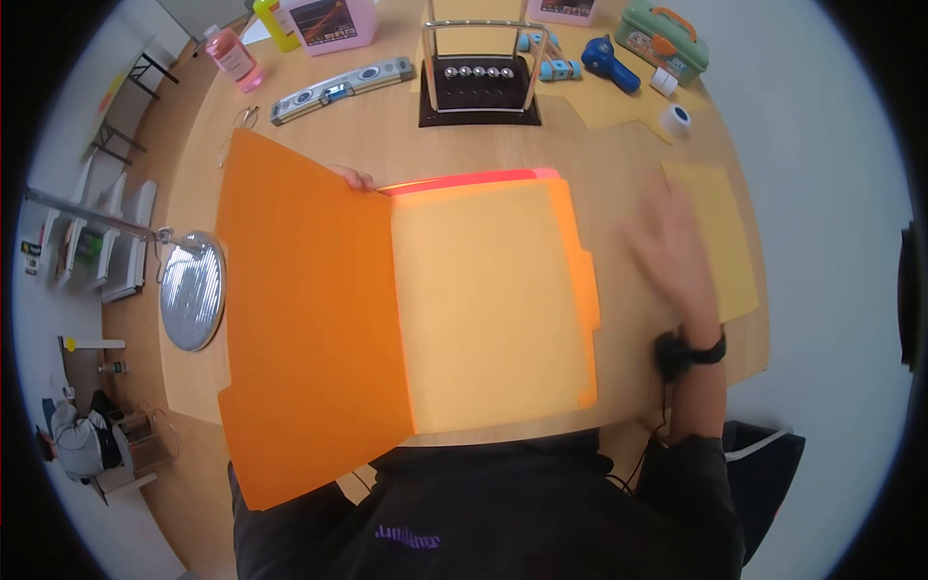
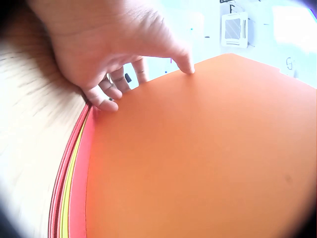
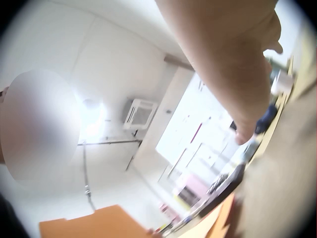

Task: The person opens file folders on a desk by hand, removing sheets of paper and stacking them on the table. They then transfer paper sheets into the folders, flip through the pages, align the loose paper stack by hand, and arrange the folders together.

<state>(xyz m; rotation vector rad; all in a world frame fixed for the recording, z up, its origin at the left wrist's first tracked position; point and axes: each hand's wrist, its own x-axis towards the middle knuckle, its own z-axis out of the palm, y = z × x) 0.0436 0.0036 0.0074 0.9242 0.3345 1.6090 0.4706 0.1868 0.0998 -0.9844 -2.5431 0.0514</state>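
Note:
An orange folder (image 1: 314, 319) lies opened, its left cover raised and a pale yellow sheet (image 1: 493, 309) on its right side. Behind the raised cover, mostly hidden in the head view, is the left hand (image 1: 356, 178). In the left wrist view the left hand (image 2: 116, 47) has its thumb and fingers at the edge of the orange cover (image 2: 198, 153), above red and yellow folder edges (image 2: 74, 183). The right hand (image 1: 672, 246), blurred, is right of the folder beside a yellow sheet (image 1: 715, 242), its fingers extended and holding nothing visible.
Farther back are a level (image 1: 343, 89), a Newton's cradle (image 1: 480, 92), a blue tool (image 1: 611, 66), a green box (image 1: 662, 41) and a white roll (image 1: 676, 120). A round mirror-like disc (image 1: 192, 290) stands left, and bottles (image 1: 233, 60) stand at the back left.

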